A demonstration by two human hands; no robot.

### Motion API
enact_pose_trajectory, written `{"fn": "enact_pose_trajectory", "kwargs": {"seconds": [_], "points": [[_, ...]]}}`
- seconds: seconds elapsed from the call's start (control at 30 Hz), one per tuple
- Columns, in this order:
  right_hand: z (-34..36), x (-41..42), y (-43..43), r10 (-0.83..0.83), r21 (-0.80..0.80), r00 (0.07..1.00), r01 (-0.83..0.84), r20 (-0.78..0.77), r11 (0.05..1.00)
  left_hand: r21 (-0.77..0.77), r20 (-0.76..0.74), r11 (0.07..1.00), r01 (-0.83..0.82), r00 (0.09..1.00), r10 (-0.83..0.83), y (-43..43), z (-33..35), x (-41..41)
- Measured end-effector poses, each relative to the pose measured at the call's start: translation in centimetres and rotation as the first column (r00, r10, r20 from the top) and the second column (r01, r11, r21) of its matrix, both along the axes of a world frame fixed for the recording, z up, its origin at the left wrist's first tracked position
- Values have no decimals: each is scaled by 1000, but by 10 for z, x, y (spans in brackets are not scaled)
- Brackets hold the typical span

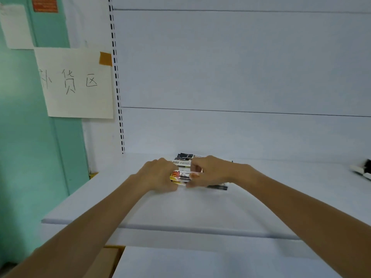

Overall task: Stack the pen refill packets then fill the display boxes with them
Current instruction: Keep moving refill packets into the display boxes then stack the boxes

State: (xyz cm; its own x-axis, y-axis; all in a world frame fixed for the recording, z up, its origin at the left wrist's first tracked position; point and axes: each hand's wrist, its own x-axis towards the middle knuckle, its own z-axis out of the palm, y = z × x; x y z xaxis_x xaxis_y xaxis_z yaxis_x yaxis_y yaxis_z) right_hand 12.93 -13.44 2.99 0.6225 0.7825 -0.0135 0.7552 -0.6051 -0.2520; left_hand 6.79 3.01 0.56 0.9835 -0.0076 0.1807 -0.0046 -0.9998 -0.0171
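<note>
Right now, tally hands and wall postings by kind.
Hands: 2, left hand and right hand, both gripping the pen refill packets
Paper sheets: 2
Orange notice: 1
Brown tape piece: 1
Total: 6

A white shelf (140,207) bears refill packets (185,159) mid-back and a black-and-white object (363,169) far right.

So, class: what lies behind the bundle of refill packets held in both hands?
More refill packets, black and white with a barcode label, lie on the white shelf behind the bundle. The left hand and right hand cover their near edges, so their number is hidden.
</note>
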Motion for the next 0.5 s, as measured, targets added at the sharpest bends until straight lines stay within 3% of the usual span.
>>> {"fn": "enact_pose_trajectory", "kwargs": {"seconds": [0.1, 0.17, 0.23, 0.33, 0.43, 0.5], "points": [[-12, 5, -7, 3, 16, 1000, -3, 10, 1000, -221, -185, 975, -41, 983, -1, 5, 7, 1], [-19, 9, -11, 26, -4, 995, -26, 94, 1000, -274, -224, 961, -29, 974, -35, 3, 8, 2], [-24, 11, -13, 52, -7, 980, -51, 191, 999, -176, -140, 984, 12, 990, -37, -3, 4, 1], [-26, 10, -14, 69, 36, 981, -77, 179, 996, 3, -43, 995, 103, 994, -103, -15, -9, 2], [-26, 14, -22, 15, 101, 990, -29, 139, 994, -156, -18, 981, 116, 993, -120, -16, -16, 4], [-27, 15, -32, -106, 289, 994, 95, 24, 953, -299, 27, 951, 73, 997, -68, -14, -17, 7]]}}
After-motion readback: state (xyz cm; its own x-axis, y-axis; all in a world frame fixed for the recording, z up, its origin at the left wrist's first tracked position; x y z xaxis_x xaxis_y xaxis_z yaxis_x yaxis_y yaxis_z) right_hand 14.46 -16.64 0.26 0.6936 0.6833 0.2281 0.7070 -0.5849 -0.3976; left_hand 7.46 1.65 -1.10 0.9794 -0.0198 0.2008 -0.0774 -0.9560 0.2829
